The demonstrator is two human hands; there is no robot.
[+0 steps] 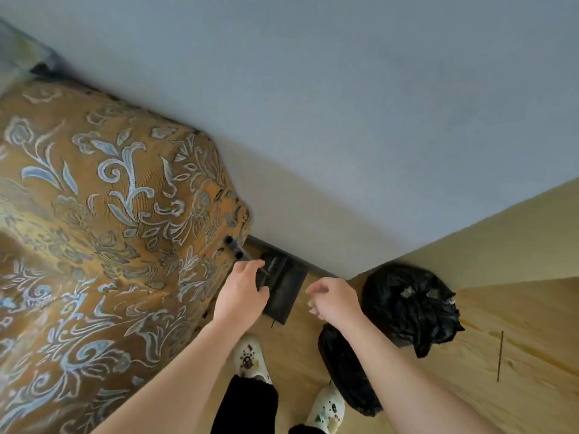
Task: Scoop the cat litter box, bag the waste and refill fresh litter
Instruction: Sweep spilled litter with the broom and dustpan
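Dustpan [286, 288] of black plastic sits on the wooden floor [517, 339], its far end against the dark strip at the foot of the blue-grey wall [313, 120], just beside the arm of a sofa [109, 198] covered in brown cloth with pale blue flowers. A row of comb teeth shows along its upper part. A thin black handle [234, 245] with two round ends runs up from it and leans against the sofa arm.

The left hand [242, 291] reaches down to the dustpan. Its forefinger lies over the thin handle and its thumb curls under the pan's near edge, so it pinches the dustpan between them. The right hand [332, 300] hangs in the air just to the right of the dustpan, apart from it. Its fingers are loosely curled and it holds nothing.

A full black rubbish bag [407, 305] stands in the corner where the blue-grey wall meets a cream one [501, 239], near the right hand. A second black bag [341, 364] lies flatter on the floor, partly under the right forearm.

Two white clogs with small charms, the left shoe [250, 360] and the right shoe [326, 410], stand on the floor below the hands, with black trouser legs [247, 405] above them. The litter box does not show in this view.
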